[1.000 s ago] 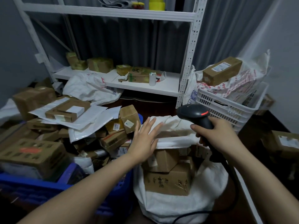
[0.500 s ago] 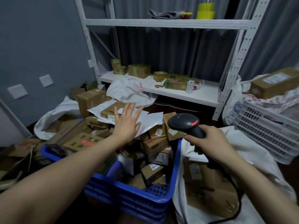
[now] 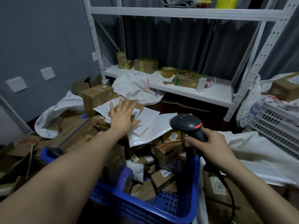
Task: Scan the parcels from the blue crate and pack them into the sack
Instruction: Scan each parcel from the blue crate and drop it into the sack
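The blue crate (image 3: pixel 161 214) stands at the bottom centre, heaped with several cardboard parcels and white mailers. My left hand (image 3: pixel 123 116) reaches over the top of the heap with fingers spread, lying on a brown box (image 3: pixel 134 105) that sits among white poly mailers (image 3: pixel 148 126). My right hand (image 3: pixel 208 143) grips a black barcode scanner (image 3: pixel 187 125) by its handle, head pointing left over the crate, red light showing. The white sack (image 3: pixel 258 159) lies to the right of the crate with cardboard parcels (image 3: pixel 216 186) inside it.
A white metal shelf (image 3: pixel 186 89) with small boxes and a white cup stands behind. A white crate (image 3: pixel 278 125) with bags and a box sits at the right. Loose boxes and flattened cardboard cover the floor at the left, by a grey wall.
My view has swung left from the sack to the crate. My left hand moved from the sack's rim to the top of the parcel heap. The scanner hand stays over the crate's right side.
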